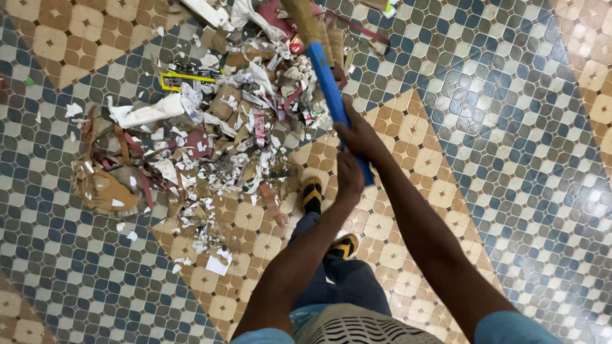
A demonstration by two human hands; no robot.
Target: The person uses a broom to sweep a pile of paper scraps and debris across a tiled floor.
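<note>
In the head view, the person looks straight down at a tiled floor (497,114) with a pattern of blue, cream and tan tiles. Both hands grip the blue handle (333,95) of a broom. The right hand (360,137) is higher on the handle and closed around it, and the left hand (349,177) is closed around the lower end, just below the right one, so the two hands are almost touching. The handle goes up and to the left, away from the person, and its straw-coloured bristles (305,19) are at the top edge of the picture, on the far side of a pile of rubbish (223,127). The pile lies on the floor to the left of the hands and is made of torn white paper, brown cardboard pieces and some dark red strips. A yellow frame-like piece (182,78) lies at the upper left side of the pile, and a flat brown cardboard shape (105,191) lies at its left end. Small paper scraps are spread around it. Below the hands, the person's feet in yellow and black sandals (312,194) stand on the tan tiles, close to the near edge of the pile.
</note>
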